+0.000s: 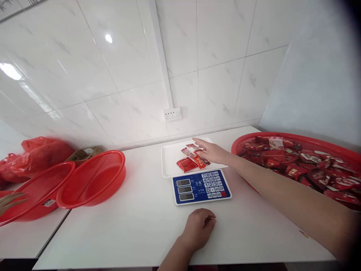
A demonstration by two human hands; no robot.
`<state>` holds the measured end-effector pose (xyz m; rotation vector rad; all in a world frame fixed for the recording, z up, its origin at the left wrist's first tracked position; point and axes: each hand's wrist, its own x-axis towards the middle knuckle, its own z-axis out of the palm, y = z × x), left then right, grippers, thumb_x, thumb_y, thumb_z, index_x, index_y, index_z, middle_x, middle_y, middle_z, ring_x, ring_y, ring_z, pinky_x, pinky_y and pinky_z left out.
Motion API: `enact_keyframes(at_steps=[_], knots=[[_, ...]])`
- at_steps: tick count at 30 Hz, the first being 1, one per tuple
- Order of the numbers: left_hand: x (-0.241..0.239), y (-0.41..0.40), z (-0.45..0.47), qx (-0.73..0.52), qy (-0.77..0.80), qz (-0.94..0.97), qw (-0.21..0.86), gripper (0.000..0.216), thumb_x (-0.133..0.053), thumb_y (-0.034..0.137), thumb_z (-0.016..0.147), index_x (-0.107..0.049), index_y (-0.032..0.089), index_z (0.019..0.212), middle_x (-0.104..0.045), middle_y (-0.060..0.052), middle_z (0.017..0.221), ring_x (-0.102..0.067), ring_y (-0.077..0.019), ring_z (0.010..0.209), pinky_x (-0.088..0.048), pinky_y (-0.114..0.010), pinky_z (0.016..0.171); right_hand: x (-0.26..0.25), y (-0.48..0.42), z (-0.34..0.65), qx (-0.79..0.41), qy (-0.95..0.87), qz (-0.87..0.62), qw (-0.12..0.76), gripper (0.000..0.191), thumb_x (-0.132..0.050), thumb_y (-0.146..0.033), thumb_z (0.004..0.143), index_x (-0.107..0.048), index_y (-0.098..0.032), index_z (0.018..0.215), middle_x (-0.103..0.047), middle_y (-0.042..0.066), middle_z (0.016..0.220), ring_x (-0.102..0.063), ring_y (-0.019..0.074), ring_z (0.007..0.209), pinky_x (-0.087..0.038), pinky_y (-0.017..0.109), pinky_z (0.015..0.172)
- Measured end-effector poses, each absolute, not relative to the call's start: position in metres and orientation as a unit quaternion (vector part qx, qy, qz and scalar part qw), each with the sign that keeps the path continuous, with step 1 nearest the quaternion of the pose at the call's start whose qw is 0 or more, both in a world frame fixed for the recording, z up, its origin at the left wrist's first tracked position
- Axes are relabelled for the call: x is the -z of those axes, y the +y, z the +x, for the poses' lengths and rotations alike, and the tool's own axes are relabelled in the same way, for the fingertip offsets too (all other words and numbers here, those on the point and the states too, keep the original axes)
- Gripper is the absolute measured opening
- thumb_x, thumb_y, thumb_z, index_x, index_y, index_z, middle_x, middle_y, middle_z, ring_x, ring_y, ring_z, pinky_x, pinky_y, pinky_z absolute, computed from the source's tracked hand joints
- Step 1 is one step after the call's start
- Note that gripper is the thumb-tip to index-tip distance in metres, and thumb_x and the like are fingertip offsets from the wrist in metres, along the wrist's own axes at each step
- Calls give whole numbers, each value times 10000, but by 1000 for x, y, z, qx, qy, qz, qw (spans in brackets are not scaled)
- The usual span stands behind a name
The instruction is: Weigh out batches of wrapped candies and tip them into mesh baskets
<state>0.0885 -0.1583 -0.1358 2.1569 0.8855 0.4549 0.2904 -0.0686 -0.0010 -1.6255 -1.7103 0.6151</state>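
My right hand (212,151) reaches over the white tray (169,162) of a digital scale, its fingers apart above several small packaged snacks (187,164) in red and clear wrappers. Whether the fingertips touch the packets I cannot tell. Just in front of the tray is the scale's blue keypad panel (201,187), with lit number displays. My left hand (198,228) rests on the white table (135,229) below the panel. Its fingers curl in towards the thumb, and nothing shows in them.
At right, a large red basket (237,145) holds many red-wrapped snacks. Two red plastic baskets stand at left, the nearer one (93,180) on this table. Another person's hand (11,201) is over the farther one. Behind are red bags (42,152), a cardboard box (86,153) and a wall socket (172,114).
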Motion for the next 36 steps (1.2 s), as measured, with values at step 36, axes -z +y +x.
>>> enact_keyframes(at_steps=[36], knots=[[138,-156,89,-167,324,857,363,179,-502,224,848,-637,204,965,-669,-22,909,-599,-161,826,-471,-255,761,162,-235,275,-229,-561,-722,334,290,-457,-428,801,-654,-256,925,-698,-3,928,-649,191,827,-520,288,728]])
